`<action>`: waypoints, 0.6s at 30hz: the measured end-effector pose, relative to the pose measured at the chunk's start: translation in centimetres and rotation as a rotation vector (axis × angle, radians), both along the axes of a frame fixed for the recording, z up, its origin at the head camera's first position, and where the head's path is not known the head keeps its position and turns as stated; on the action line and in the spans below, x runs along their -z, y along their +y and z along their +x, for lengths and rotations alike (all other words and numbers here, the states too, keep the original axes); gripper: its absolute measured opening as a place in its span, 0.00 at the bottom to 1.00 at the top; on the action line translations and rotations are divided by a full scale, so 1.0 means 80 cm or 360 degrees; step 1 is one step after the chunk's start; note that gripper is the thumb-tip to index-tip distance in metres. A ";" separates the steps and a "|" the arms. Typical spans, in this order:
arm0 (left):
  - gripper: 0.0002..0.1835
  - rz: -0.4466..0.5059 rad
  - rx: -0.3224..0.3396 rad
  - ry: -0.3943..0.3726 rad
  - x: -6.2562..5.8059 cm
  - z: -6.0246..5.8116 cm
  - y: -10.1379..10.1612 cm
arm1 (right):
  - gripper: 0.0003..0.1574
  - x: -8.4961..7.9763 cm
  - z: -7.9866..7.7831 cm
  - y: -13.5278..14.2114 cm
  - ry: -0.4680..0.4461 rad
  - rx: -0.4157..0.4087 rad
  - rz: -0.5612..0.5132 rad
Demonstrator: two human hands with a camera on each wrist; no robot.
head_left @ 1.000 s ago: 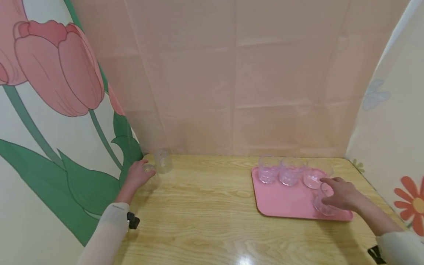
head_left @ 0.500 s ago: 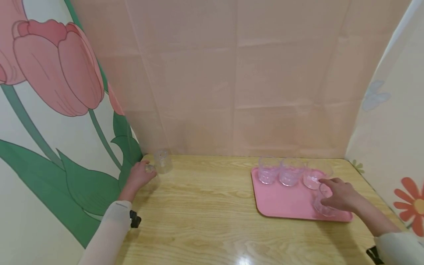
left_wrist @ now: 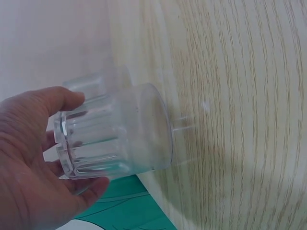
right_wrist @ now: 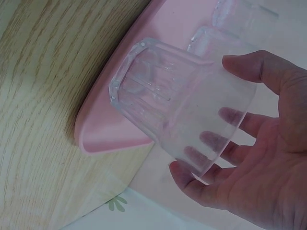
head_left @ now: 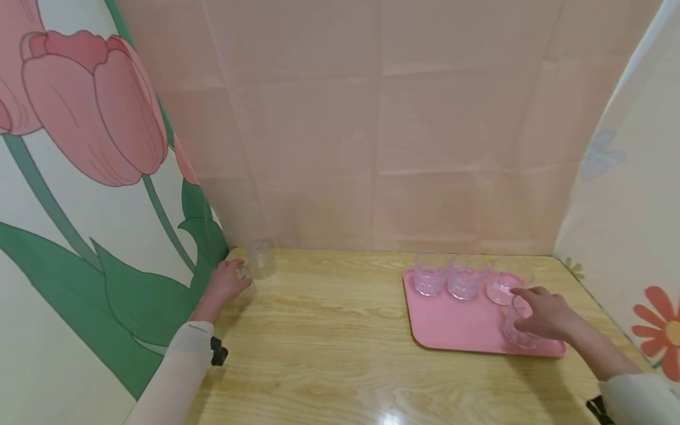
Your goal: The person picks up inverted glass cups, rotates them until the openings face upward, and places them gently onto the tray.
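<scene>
In the head view, my left hand (head_left: 226, 282) is at the table's far left, its fingers round the base of a clear fluted glass (left_wrist: 112, 136). That glass is upside down, its rim at the tabletop in the left wrist view. Right beside it stands another clear glass (head_left: 261, 261). My right hand (head_left: 547, 313) grips a clear glass (right_wrist: 163, 91) near its rim, thumb on one side and fingers on the other. This glass is upright at the near right corner of the pink tray (head_left: 457, 327).
Three more clear glasses stand in a row along the tray's back edge: a left one (head_left: 429, 280), a middle one (head_left: 465, 283) and a right one (head_left: 502, 286). The wooden table (head_left: 319, 336) meets a pink sheet (head_left: 319, 147) behind and printed walls on both sides.
My left hand has shifted slightly right with its glass, closer to the neighbouring glass. The right hand and its glass stay nearly where they were.
</scene>
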State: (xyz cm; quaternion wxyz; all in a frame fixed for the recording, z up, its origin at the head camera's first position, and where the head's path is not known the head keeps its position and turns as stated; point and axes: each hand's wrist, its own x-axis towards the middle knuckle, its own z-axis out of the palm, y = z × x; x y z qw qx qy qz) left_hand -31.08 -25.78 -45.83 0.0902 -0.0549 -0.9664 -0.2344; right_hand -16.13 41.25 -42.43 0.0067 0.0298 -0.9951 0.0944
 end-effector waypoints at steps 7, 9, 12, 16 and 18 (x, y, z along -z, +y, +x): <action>0.28 -0.0056 0.0017 -0.0016 -0.002 -0.001 -0.002 | 0.48 -0.006 0.003 -0.004 0.0013 -0.0009 0.0004; 0.28 -0.0057 0.0020 -0.0019 -0.004 0.000 -0.002 | 0.49 -0.006 0.004 -0.005 0.0013 -0.0011 0.0005; 0.28 -0.0046 0.0023 -0.0017 -0.005 0.001 -0.002 | 0.49 -0.008 0.006 -0.007 0.0010 -0.0015 0.0005; 0.28 -0.0041 0.0031 -0.0015 -0.005 0.001 -0.002 | 0.51 -0.009 0.006 -0.007 -0.0007 -0.0009 0.0002; 0.28 -0.0046 0.0033 -0.0017 -0.004 0.000 -0.003 | 0.52 -0.010 0.007 -0.007 -0.0019 -0.0003 -0.0008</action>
